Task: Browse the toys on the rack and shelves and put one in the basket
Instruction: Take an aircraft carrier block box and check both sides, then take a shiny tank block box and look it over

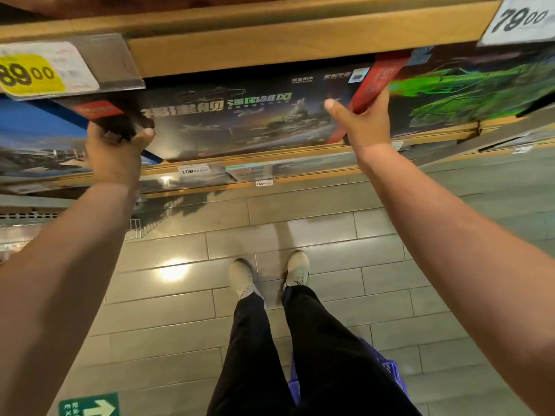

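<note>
A large dark toy box (240, 115) printed with a warship and Chinese lettering stands on a wooden shelf (210, 178), under the shelf above. My left hand (115, 151) grips the box's left end, thumb on the front. My right hand (365, 124) grips its right end, which has a red side panel; the fingers are hidden behind the box. A purple basket (387, 370) sits on the floor behind my right leg, mostly hidden.
A blue box (36, 136) stands left of the warship box and a green one (468, 88) right of it. Price tags reading 89.00 (30, 73) and 79.00 (522, 19) hang from the upper shelf. Grey floor tiles, my shoes and a green arrow sign (90, 405) lie below.
</note>
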